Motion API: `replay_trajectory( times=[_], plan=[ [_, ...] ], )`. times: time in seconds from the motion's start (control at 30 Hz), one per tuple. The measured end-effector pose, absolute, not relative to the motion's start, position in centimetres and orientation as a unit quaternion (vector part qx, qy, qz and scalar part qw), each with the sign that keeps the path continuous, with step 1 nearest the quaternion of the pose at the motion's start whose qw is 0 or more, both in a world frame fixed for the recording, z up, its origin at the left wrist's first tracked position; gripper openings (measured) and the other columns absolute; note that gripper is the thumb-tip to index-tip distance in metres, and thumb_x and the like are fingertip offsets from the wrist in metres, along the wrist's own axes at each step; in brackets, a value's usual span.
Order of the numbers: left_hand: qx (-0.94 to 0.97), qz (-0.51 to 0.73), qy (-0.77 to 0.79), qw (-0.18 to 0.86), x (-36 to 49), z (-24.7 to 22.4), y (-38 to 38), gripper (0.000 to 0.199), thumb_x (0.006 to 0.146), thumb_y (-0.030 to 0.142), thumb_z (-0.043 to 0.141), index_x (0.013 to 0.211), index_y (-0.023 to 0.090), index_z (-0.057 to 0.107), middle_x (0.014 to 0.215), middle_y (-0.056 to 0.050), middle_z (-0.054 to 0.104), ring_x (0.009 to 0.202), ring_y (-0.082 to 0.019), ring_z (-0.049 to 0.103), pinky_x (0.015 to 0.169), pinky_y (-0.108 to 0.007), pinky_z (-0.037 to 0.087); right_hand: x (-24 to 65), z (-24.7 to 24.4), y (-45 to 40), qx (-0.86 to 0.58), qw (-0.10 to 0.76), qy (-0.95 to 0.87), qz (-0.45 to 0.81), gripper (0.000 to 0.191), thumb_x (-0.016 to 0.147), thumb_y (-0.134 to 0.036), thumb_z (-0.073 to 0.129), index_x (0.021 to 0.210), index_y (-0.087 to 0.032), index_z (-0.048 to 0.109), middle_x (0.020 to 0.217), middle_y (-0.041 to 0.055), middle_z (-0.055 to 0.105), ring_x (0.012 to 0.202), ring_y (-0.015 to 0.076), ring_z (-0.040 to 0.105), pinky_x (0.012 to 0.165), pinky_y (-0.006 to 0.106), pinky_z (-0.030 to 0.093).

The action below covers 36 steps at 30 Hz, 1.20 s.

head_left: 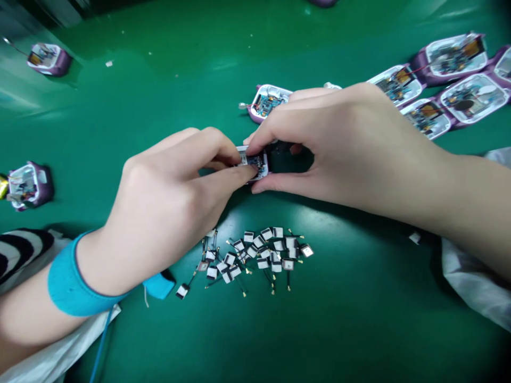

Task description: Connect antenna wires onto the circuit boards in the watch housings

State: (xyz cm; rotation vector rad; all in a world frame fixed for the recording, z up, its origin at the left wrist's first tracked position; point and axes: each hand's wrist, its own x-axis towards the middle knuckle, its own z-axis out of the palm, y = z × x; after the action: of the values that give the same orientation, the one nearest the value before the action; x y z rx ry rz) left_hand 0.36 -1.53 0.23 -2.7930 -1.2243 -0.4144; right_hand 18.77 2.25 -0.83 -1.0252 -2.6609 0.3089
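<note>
A small white-rimmed housing with a circuit board is held between both hands at the middle of the view. My right hand grips its right side, thumb at the lower edge and fingers at the upper edge. My left hand, wearing a blue wrist strap, has its thumb and forefinger pressed on the board inside; anything pinched between them is hidden. Just behind lies another purple housing, partly covered by my right hand. Below the hands, many small white and black parts with short cables lie loosely spread.
More open purple housings stand grouped at the upper right. Single housings sit at the upper left and left edge. A blue cord runs down from the wrist strap across the green table.
</note>
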Motion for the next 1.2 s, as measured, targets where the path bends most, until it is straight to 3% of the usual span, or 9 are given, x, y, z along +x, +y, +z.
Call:
replay_trajectory(
  times=[0.33,0.63,0.87,1.2],
  plan=[
    [-0.868,-0.148,-0.472,-0.035,0.89,0.41,-1.40,0.022,0.083,0.030,0.050,0.075,0.017,0.065,0.075,0.001,0.063,0.070,-0.010,0.058,0.054,-0.021,0.042,18.97,-0.88,2.26,-0.365,0.134,-0.916,0.099,0.022,0.074,-0.045,0.056,0.090,-0.031,0.058,0.088,-0.0042,0.064,0.085,0.0175,0.059,0.074,0.032,0.045],
    [-0.851,-0.138,-0.504,-0.062,1.22,0.52,-1.49,0.020,0.081,0.032,0.053,0.075,0.017,0.066,0.074,0.001,0.063,0.071,-0.010,0.058,0.056,-0.022,0.043,19.04,-0.93,2.15,-0.370,0.147,-0.911,0.111,0.021,0.073,-0.041,0.057,0.090,-0.029,0.060,0.088,-0.0034,0.064,0.087,0.0200,0.059,0.078,0.036,0.046],
    [-0.903,-0.137,-0.408,0.004,0.46,0.13,-1.51,0.019,0.084,0.024,0.049,0.086,0.019,0.067,0.084,-0.002,0.062,0.077,-0.014,0.057,0.058,-0.026,0.042,18.84,-0.85,2.28,-0.370,0.139,-0.911,0.117,0.023,0.071,-0.042,0.061,0.089,-0.028,0.059,0.087,-0.0026,0.064,0.086,0.0200,0.059,0.074,0.034,0.045],
    [-0.911,-0.152,-0.384,-0.026,0.35,0.53,-1.45,0.014,0.080,0.016,0.054,0.089,0.019,0.064,0.089,-0.005,0.061,0.076,-0.014,0.056,0.065,-0.028,0.043,18.72,-0.75,2.51,-0.360,0.110,-0.916,0.139,0.031,0.072,-0.042,0.061,0.095,-0.022,0.057,0.092,-0.0005,0.062,0.090,0.0196,0.055,0.070,0.034,0.043]
  ],
)
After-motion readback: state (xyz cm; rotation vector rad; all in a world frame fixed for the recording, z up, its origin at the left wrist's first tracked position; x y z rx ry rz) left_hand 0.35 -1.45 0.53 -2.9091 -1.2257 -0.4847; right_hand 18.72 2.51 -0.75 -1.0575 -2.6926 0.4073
